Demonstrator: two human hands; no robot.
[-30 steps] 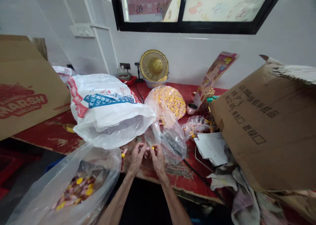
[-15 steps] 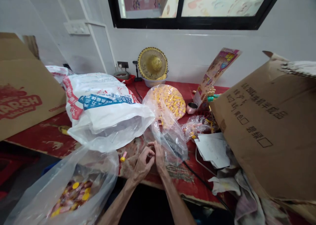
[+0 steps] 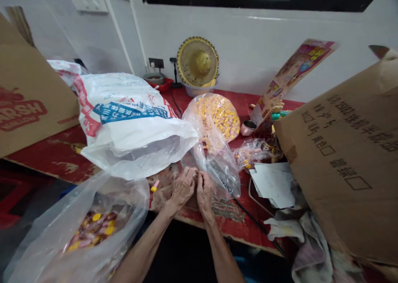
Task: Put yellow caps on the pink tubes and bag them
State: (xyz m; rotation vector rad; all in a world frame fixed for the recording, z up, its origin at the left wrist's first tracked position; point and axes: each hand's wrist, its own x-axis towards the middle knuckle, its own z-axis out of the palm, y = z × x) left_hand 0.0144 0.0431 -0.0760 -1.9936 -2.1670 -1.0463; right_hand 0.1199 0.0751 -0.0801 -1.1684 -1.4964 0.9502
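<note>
Step in hand, judging by pose: close two-handed fingertip work on something small, prob. one of the pink-and-yellow pcs; can't confirm, b/c the fingers hide whatever's btwn them. L hand (image 3: 183, 185) is curled, back up, fingers bent inward; R hand (image 3: 204, 190) is bent to meet it, tips pinched near together. Both grips look nearly closed, w/ tips touching or just apart (can't tell which), and no held item shows clearly.

Hands are low over the front of the tabletop (image 3: 40, 152), just nr the trailing film of the round clear bag (image 3: 190, 114), which is packed w/ pink & yellow pcs. One loose pc (image 3: 154, 186) lies tilted on the tabletop, just L of the L hand, apart from it & yellow end nearest the wearer. More pcs (image 3: 93, 230) sit in the open clear bag (image 3: 137, 196) at lower L. White printed sack (image 3: 146, 140) is behind that bag; crumpled small bag (image 3: 253, 151) is to the R, beyond the R hand.

Next move, as I read it, calls for a light, exact pinch: one hand steady, other doing the fine adjusting, w/ fingertips kept clear of the film. Main risk, prob.: a small pc slipping out unseen.
</note>
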